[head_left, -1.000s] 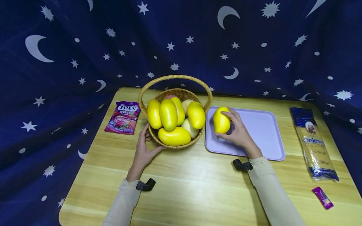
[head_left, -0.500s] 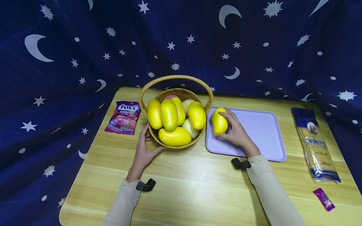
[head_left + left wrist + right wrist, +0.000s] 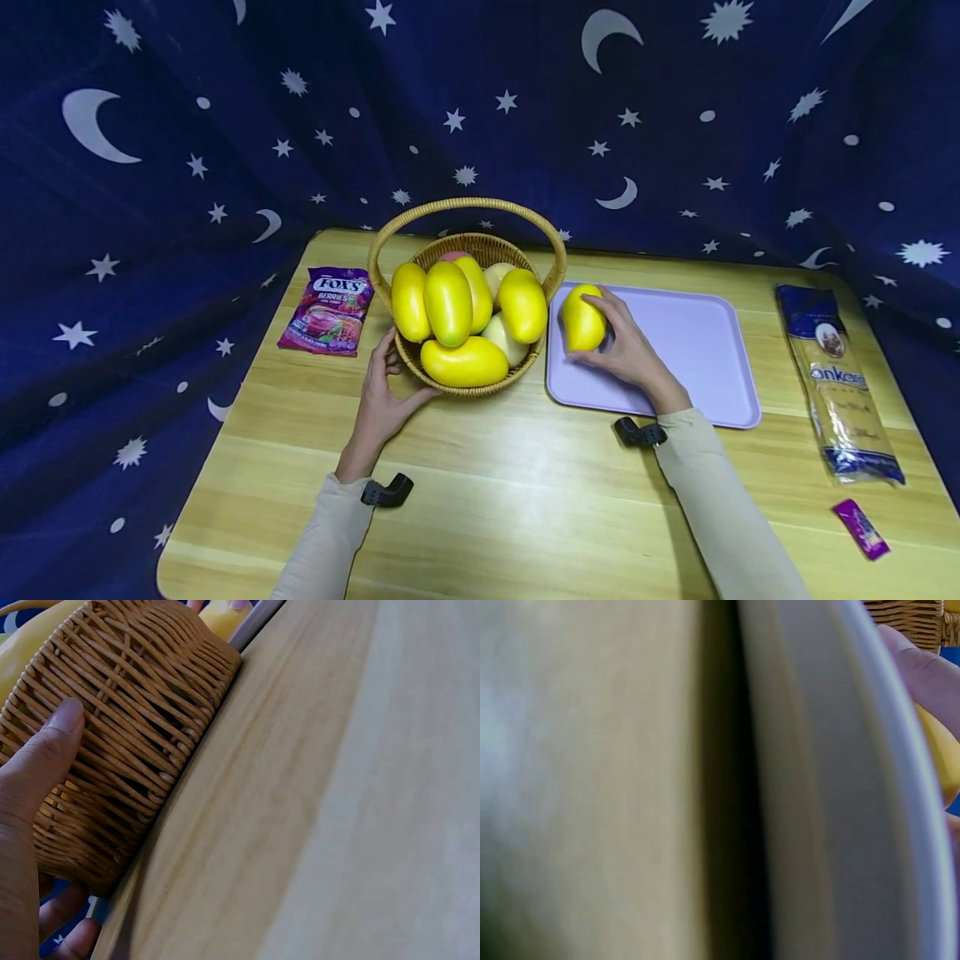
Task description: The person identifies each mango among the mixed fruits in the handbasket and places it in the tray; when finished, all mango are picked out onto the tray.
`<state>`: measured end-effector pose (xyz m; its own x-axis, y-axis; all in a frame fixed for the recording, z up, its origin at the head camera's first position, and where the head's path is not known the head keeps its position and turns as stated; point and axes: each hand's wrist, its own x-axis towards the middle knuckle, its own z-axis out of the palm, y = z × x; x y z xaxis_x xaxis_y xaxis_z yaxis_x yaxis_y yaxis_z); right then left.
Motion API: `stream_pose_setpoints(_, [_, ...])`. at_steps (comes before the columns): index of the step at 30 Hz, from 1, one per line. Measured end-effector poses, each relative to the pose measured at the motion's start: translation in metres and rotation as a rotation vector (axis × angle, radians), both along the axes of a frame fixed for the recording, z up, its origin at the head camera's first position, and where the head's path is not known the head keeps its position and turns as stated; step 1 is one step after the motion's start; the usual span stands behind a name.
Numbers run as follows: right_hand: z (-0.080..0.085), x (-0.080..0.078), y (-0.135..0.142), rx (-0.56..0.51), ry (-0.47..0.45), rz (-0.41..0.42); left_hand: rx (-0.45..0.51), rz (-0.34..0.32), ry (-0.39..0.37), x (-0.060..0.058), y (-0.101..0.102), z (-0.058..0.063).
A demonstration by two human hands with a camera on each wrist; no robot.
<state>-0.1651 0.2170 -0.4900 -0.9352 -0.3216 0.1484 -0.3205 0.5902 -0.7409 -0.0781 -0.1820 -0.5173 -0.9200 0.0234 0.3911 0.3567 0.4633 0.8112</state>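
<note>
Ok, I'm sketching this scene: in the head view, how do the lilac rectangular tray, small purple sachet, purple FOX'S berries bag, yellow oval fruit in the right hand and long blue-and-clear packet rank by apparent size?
Largest to smallest:
1. Lilac tray
2. Long packet
3. FOX'S bag
4. Yellow fruit
5. Purple sachet

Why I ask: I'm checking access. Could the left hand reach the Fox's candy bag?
Probably yes: if the left hand releases the wicker basket, nothing visible blocks the Fox's candy bag.
</note>
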Motion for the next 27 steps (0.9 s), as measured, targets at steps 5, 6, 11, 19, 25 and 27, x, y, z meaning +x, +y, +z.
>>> stream_pose_setpoints(5, [-0.0003, -0.0007, -0.0002, 0.012, -0.009, -0.017, 0.008, -0.007, -0.003, -0.0002, -0.0014, -0.0008])
stream_pose_setpoints(6, [-0.0005, -0.0007, -0.0001, 0.016, -0.01, -0.021, 0.01, -0.009, -0.002, 0.0, -0.0014, -0.0004])
stream_pose_setpoints(11, [0.0003, -0.0012, 0.0014, 0.021, -0.015, -0.029, 0.006, -0.011, -0.003, 0.0011, -0.0017, 0.0001])
stream_pose_setpoints(19, [0.0014, -0.0008, 0.0042, 0.04, -0.041, -0.038, 0.002, -0.012, 0.0, 0.0008, -0.002, 0.0008])
stream_pose_setpoints(25, [0.0037, 0.0012, 0.0036, 0.045, -0.045, -0.038, -0.007, -0.007, -0.006, 0.001, -0.002, 0.0015])
stream_pose_setpoints(27, [0.0043, 0.002, 0.0029, 0.044, -0.048, -0.039, -0.008, -0.007, -0.004, 0.0013, -0.0019, 0.0017])
